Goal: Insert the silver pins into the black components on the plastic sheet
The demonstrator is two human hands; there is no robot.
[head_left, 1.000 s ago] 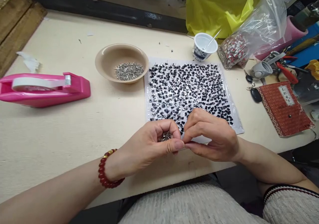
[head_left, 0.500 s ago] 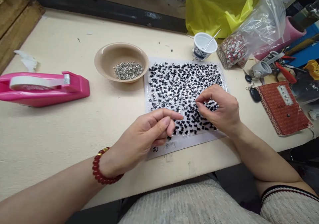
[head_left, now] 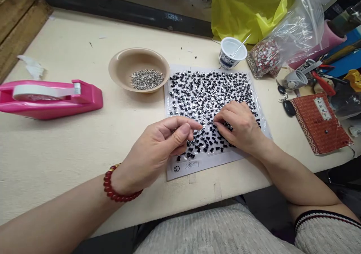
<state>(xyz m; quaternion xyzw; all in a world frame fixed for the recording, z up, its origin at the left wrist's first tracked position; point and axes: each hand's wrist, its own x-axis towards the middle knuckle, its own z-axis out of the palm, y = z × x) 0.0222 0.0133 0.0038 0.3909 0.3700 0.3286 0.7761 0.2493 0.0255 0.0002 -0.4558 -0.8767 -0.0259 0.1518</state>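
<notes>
Many small black glossy pieces, a number with thin metal pins sticking up, cover a plastic-topped white sheet (head_left: 186, 170). My right hand (head_left: 239, 124) is over the sheet's middle, thumb and index finger pinched low among the pieces; whatever is between the tips is too small to make out. To its left, my left hand (head_left: 160, 145) hovers over the sheet's left edge, index finger pointing right, the thumb pressed on the other, curled fingers. What those fingers may hold is hidden. A beige bowl (head_left: 121, 71) behind the left hand contains a heap of short metal pins (head_left: 146, 79).
A pink tape dispenser (head_left: 56, 105) stands at the left. Behind the sheet are a white patterned cup (head_left: 225, 60) with a thin stick, a clear bag (head_left: 265, 56) of red-and-white pieces and a yellow bag (head_left: 248, 17). A red pouch (head_left: 318, 128) and keys (head_left: 288, 107) lie at the right.
My right hand has moved left and down toward the pieces, its fingers turned lower. My left hand has shifted slightly left and up, still with the index finger out.
</notes>
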